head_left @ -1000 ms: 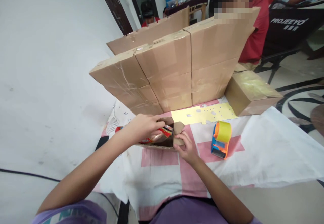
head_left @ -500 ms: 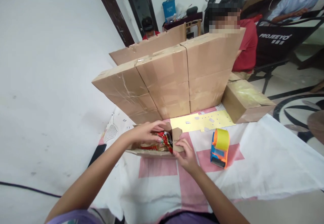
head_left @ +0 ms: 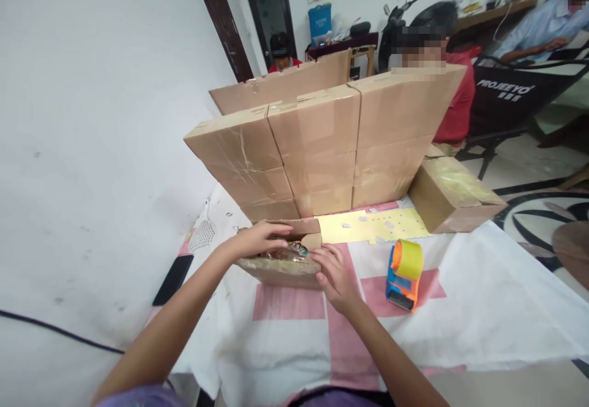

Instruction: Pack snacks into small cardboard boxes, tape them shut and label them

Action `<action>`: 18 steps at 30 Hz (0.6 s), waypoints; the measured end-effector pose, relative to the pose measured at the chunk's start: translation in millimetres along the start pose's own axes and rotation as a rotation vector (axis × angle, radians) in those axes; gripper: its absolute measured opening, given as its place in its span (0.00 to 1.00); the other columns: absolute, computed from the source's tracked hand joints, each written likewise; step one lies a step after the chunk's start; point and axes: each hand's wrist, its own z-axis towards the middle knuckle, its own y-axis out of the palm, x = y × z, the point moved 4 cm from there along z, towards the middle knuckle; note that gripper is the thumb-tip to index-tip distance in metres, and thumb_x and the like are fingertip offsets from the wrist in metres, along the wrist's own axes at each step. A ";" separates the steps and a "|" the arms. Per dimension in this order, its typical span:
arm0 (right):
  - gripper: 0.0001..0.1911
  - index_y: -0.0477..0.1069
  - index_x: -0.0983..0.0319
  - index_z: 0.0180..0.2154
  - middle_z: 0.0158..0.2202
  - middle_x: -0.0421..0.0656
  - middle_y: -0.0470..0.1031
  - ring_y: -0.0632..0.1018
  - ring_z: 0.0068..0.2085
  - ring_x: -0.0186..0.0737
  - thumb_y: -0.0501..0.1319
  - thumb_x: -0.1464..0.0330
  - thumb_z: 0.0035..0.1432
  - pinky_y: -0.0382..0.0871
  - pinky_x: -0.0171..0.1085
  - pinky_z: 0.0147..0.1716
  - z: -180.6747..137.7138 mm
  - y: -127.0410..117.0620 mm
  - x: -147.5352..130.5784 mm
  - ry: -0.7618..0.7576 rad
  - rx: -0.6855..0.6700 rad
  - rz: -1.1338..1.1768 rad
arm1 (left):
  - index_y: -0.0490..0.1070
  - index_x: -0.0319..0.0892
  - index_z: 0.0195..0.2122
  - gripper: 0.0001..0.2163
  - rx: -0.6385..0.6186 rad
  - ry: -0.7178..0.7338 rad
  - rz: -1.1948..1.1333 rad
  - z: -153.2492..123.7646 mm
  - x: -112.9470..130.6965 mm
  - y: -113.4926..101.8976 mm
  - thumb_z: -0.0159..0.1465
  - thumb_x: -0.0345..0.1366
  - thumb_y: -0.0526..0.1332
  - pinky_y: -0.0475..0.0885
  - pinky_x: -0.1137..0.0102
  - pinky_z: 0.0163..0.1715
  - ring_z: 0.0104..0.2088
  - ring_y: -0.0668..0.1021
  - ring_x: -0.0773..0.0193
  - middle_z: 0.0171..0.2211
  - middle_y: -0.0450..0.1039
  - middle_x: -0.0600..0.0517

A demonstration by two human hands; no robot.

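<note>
A small open cardboard box (head_left: 280, 270) lies on the cloth-covered table (head_left: 294, 333) in front of me, with shiny snack packets (head_left: 288, 251) inside. My left hand (head_left: 259, 238) rests flat over the top of the box, fingers stretched across the packets and the far flap. My right hand (head_left: 335, 273) presses its fingers against the right end flap of the box. Neither hand lifts anything.
An orange and blue tape dispenser (head_left: 402, 273) with yellow tape stands right of the box. A yellow sheet (head_left: 375, 228) lies behind it. A wall of stacked taped cartons (head_left: 322, 149) rises at the back, another carton (head_left: 453, 195) at its right. People sit beyond. A black phone (head_left: 173, 279) lies left.
The box's flaps have come down over the red packets, which now show less. My left hand moved from inside the box to flat on top; the view shifted slightly.
</note>
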 end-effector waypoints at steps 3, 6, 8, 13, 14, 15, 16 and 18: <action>0.17 0.69 0.56 0.56 0.58 0.47 0.73 0.63 0.64 0.58 0.51 0.62 0.71 0.61 0.63 0.61 1.7 -0.8 -1.0 -0.010 -0.050 -0.073 | 0.73 0.51 0.58 0.21 0.344 -0.084 -0.033 -49.1 -20.5 -15.4 0.67 0.50 0.60 0.71 0.60 0.57 0.55 0.78 0.53 0.55 0.78 0.50; 0.16 0.69 0.56 0.56 0.58 0.47 0.73 0.63 0.63 0.58 0.52 0.64 0.70 0.61 0.63 0.60 3.2 -2.3 -0.4 -0.033 -0.065 -0.107 | 0.77 0.51 0.52 0.18 0.339 -0.121 0.081 -75.4 -44.6 8.4 0.66 0.52 0.61 0.72 0.57 0.55 0.52 0.79 0.50 0.51 0.80 0.48; 0.16 0.70 0.55 0.56 0.57 0.47 0.73 0.64 0.62 0.58 0.53 0.65 0.70 0.62 0.63 0.60 4.4 -2.2 1.4 -0.044 -0.085 -0.114 | 0.75 0.50 0.53 0.18 0.302 -0.135 0.113 -74.7 -56.2 30.8 0.67 0.51 0.58 0.73 0.56 0.55 0.52 0.78 0.50 0.53 0.78 0.47; 0.31 0.57 0.57 0.67 0.68 0.53 0.61 0.60 0.68 0.60 0.60 0.61 0.65 0.58 0.64 0.64 14.9 -4.9 12.1 0.077 0.046 -0.077 | 0.64 0.44 0.63 0.31 0.705 -0.314 0.219 -61.7 -69.9 51.3 0.62 0.54 0.64 0.59 0.44 0.65 0.66 0.63 0.39 0.64 0.61 0.38; 0.38 0.51 0.58 0.69 0.70 0.54 0.55 0.58 0.70 0.60 0.62 0.60 0.63 0.57 0.64 0.65 18.8 -4.9 15.1 0.124 0.081 -0.052 | 0.60 0.42 0.65 0.38 0.801 -0.386 0.211 -63.0 -72.1 52.5 0.58 0.56 0.67 0.57 0.41 0.66 0.68 0.59 0.35 0.67 0.56 0.35; 0.43 0.45 0.58 0.71 0.72 0.55 0.51 0.56 0.71 0.61 0.64 0.59 0.62 0.57 0.64 0.65 23.4 -3.8 17.9 0.169 0.095 -0.019 | 0.56 0.41 0.68 0.45 0.863 -0.449 0.172 -64.9 -74.3 54.7 0.55 0.57 0.69 0.57 0.40 0.65 0.68 0.58 0.33 0.68 0.52 0.33; 0.46 0.42 0.58 0.72 0.72 0.56 0.50 0.56 0.71 0.60 0.64 0.59 0.61 0.57 0.63 0.65 28.4 -1.8 20.3 0.202 0.090 0.018 | 0.52 0.40 0.69 0.50 0.898 -0.491 0.114 -66.7 -75.8 57.8 0.52 0.58 0.71 0.59 0.41 0.65 0.68 0.58 0.33 0.68 0.50 0.32; 0.46 0.42 0.57 0.72 0.70 0.55 0.57 0.60 0.70 0.57 0.64 0.61 0.61 0.60 0.60 0.65 38.4 2.3 23.6 0.238 0.074 0.098 | 0.48 0.40 0.70 0.53 0.945 -0.478 0.029 -70.2 -73.8 64.1 0.51 0.58 0.72 0.63 0.44 0.64 0.67 0.62 0.36 0.65 0.54 0.33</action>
